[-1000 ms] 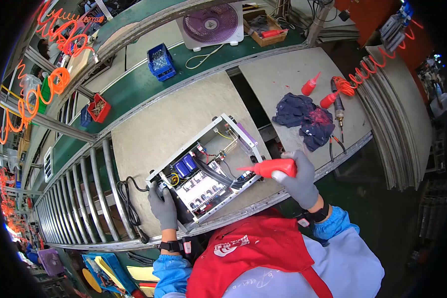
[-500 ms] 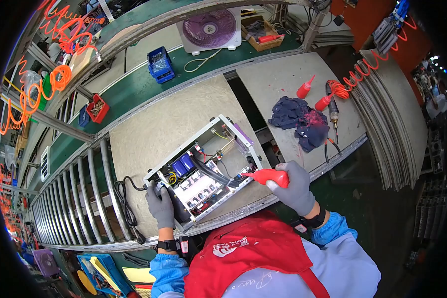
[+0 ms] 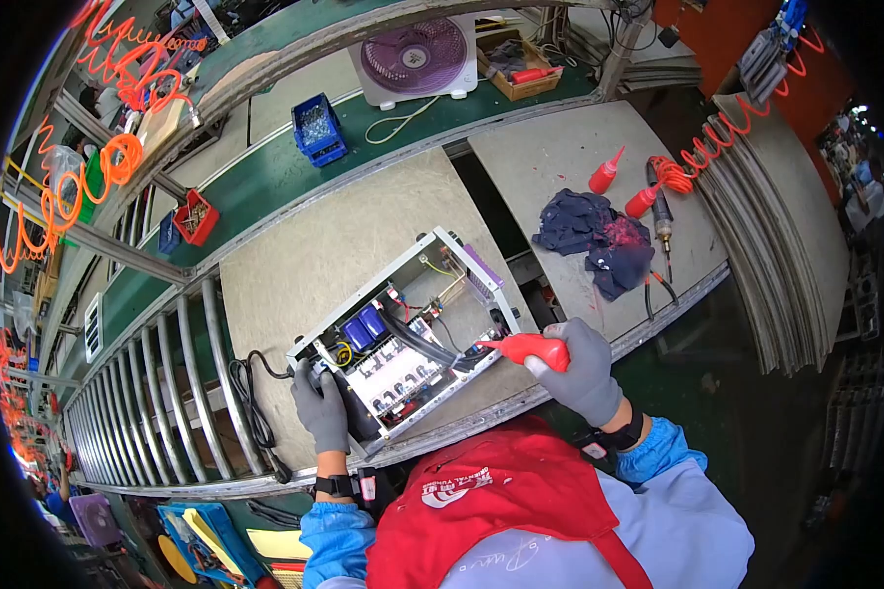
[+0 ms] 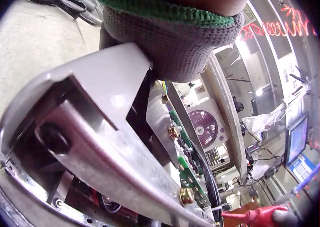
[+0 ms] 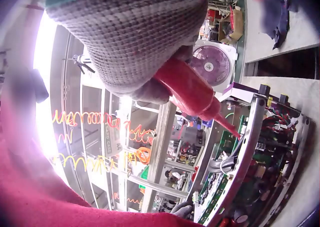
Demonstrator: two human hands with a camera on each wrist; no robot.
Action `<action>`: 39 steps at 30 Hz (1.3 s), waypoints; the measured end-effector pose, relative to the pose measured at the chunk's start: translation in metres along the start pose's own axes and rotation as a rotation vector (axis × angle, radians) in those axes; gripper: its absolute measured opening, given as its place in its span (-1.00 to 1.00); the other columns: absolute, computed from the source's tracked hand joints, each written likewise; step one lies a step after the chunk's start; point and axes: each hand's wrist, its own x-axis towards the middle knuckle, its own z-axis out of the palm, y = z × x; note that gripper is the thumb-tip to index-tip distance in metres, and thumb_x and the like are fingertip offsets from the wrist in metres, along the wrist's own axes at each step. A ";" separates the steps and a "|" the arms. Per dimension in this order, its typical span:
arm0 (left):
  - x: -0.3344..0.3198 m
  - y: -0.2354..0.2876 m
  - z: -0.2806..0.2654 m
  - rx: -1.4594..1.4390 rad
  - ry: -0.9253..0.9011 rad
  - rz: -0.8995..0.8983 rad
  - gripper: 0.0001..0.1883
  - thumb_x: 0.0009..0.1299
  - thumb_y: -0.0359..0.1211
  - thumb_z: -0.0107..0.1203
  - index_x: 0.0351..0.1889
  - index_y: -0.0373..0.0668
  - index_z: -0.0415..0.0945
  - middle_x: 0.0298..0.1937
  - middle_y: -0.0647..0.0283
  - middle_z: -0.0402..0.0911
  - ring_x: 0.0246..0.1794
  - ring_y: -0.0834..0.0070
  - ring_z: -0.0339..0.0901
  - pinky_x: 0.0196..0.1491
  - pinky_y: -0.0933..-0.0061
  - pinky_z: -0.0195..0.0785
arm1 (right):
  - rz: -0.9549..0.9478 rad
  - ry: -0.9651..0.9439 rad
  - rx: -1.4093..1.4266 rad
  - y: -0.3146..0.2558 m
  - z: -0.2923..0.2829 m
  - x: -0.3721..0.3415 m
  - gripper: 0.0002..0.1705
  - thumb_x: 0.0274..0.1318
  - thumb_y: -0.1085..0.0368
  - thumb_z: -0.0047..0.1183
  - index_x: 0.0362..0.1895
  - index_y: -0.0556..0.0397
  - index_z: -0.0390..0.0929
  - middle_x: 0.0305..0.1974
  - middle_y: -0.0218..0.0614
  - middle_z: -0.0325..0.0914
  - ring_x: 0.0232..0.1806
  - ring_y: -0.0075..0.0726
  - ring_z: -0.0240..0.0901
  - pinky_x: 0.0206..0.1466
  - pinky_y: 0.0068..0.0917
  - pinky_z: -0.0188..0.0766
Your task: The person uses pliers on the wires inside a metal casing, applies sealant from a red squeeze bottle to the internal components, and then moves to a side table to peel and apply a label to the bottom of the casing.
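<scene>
A metal-framed electrical unit (image 3: 364,304) lies open on the bench, with circuit boards, blue capacitors (image 3: 364,330) and thick black cables inside. My gloved right hand (image 3: 581,371) grips a red squeeze bottle (image 3: 535,349), its thin nozzle pointing left at the unit's near right part. In the right wrist view the nozzle tip of the red bottle (image 5: 187,89) overlaps the unit's frame edge. At the unit's left end, my gloved left hand (image 3: 319,407) holds the frame, fingers over the corner. The left wrist view shows the glove (image 4: 170,42) against the white end panel (image 4: 107,82); its fingers are hidden there.
Right of the unit lie a stained dark cloth (image 3: 599,236), two more red bottles (image 3: 607,171) and a power driver (image 3: 662,216) on an orange coiled hose. A blue bin (image 3: 317,128), a red bin (image 3: 197,218) and a fan (image 3: 415,54) stand behind. Metal rollers (image 3: 172,378) run left.
The right hand has lowered the red bottle slightly, bringing its nozzle down to the unit's near right edge. My left hand stays at the left corner.
</scene>
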 end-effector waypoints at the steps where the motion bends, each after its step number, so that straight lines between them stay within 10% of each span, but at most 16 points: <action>1: 0.000 0.000 0.000 -0.002 0.000 -0.001 -0.47 0.43 -0.24 0.05 0.36 -0.17 0.37 0.15 -0.05 0.49 0.14 0.04 0.53 0.23 0.12 0.36 | 0.006 -0.009 -0.007 0.000 -0.001 -0.001 -0.55 -0.18 0.26 0.45 -0.21 0.13 0.52 -0.34 -0.11 0.57 -0.35 0.05 0.58 -0.28 -0.21 0.50; 39: 0.001 -0.002 0.002 -0.024 0.004 0.014 -0.47 0.43 -0.26 0.05 0.35 -0.19 0.38 0.21 -0.04 0.48 0.20 0.06 0.50 0.29 0.17 0.33 | -0.018 0.033 -0.057 0.002 -0.008 0.002 -0.57 -0.21 0.26 0.44 -0.25 0.10 0.52 -0.36 -0.13 0.55 -0.39 0.06 0.55 -0.32 -0.17 0.46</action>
